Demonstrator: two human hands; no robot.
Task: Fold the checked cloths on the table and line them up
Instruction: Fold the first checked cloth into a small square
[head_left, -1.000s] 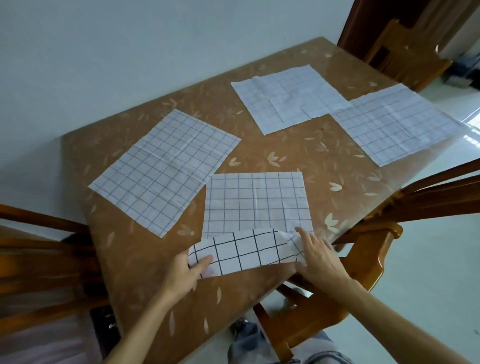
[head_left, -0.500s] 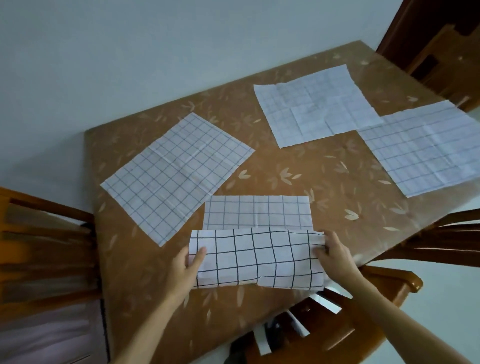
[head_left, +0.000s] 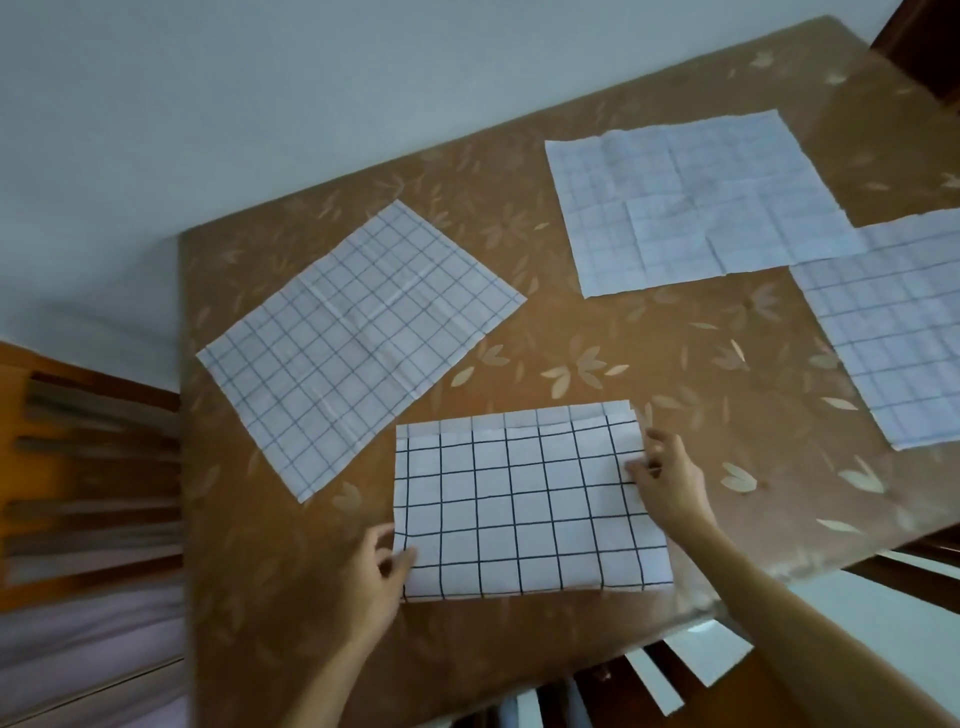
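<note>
I am on the first fold of the nearest checked cloth (head_left: 524, 499), which lies at the near edge of the desk (head_left: 597, 338), doubled over so its bold-lined side faces up. My left hand (head_left: 371, 582) pinches the near left corner between thumb and fingers; my right hand (head_left: 670, 478) pinches the right edge near the far corner, fingers curled onto the fabric. A narrow strip of the lower layer shows along the far edge, and it is wider at the right, so I judge that the layers are not yet matched. To do this step well, I should draw the upper layer toward the far side until both far edges coincide, check that the left and right edges also meet, and then press the crease flat along the near edge with an open palm, working from the middle outward to remove slack. The fabric looks thin and light, so I should move it slowly and keep one hand anchoring it. Three more cloths wait unfolded: one to the far left (head_left: 358, 338), one far right of centre (head_left: 691, 202), and one at the right edge (head_left: 893, 327), overlapping the corner of its neighbour.
</note>
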